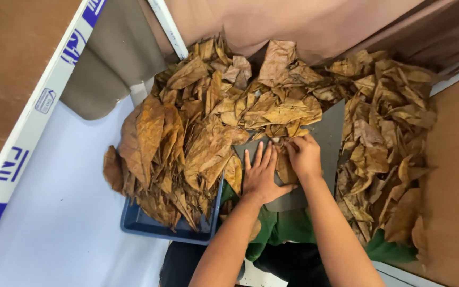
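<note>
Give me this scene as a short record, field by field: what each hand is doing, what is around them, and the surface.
Left hand: flat, fingers spread, pressing on a grey board
Right hand: pinching a dry brown leaf on the board
Leaf pile: crumpled brown leaves heaped behind and right of the hands
Blue tray: left of the hands, stacked with flatter leaves
Surface: pale table

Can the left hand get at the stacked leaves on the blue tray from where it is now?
Probably yes. The left hand lies flat on the grey board, and the leaf stack on the blue tray sits just beside it, uncovered.
</note>
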